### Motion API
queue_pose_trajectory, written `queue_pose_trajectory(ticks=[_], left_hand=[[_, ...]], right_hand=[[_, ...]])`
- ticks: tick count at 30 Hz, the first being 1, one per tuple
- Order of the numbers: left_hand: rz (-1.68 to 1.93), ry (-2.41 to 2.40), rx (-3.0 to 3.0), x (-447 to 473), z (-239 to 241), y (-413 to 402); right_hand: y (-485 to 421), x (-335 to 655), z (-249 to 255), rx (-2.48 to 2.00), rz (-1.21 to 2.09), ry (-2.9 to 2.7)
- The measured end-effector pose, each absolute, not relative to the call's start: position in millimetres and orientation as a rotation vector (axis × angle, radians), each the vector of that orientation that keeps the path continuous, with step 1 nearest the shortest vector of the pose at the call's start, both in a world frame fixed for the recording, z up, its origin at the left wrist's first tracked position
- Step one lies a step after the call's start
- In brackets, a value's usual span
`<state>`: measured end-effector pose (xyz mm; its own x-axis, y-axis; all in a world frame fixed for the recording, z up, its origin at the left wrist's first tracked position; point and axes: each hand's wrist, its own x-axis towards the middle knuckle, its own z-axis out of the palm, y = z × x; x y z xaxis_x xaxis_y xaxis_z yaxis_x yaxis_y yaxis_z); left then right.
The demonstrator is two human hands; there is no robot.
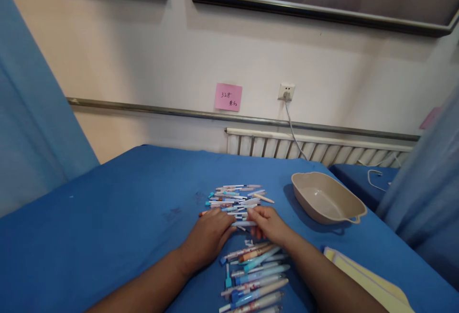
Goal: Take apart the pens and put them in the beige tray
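Note:
Between my two hands lies a pale blue pen barrel. My right hand pinches its right end with bent fingers. My left hand is closed at its left end, knuckles up, with the fingertips partly hidden. Just beyond the hands, a loose heap of pen parts holds thin white refills, barrels and small turquoise pieces. Nearer to me, a row of pens in blue, peach, white and patterned barrels lies roughly side by side, partly behind my right forearm.
A beige plastic basin stands on the blue cloth to the right. Folded yellow cloth lies near my right forearm. Behind the table are a radiator and a plugged-in cable. Blue curtains hang at both sides.

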<state>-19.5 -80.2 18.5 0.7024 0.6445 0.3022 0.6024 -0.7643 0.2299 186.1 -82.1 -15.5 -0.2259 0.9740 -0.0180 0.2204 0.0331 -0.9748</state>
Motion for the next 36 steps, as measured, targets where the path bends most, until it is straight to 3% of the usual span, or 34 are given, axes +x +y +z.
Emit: queue_pose_trajectory(ticks=[9, 13, 18, 23, 29, 36], left_hand=[[0.504, 1.150, 2.790, -18, 19, -80], [0.495, 1.147, 2.785, -19, 19, -80], [0.533, 1.146, 2.757, -19, 17, -79], [0.524, 1.139, 2.759, -19, 18, -79], [0.537, 1.146, 2.735, -20, 19, -77], [0.555, 1.149, 2.730, -21, 16, -75]], right_hand=[[-85, 182, -14, -0.990, 1.179, -1.410], [-82, 182, -17, -1.130, 1.202, -1.421], [-79, 183, -20, -1.087, 0.978, -1.367], [-77, 186, -22, -1.207, 1.104, -1.381], [-77, 186, -20, -1.133, 0.913, -1.335], [-74, 191, -22, -1.196, 1.009, -1.370]])
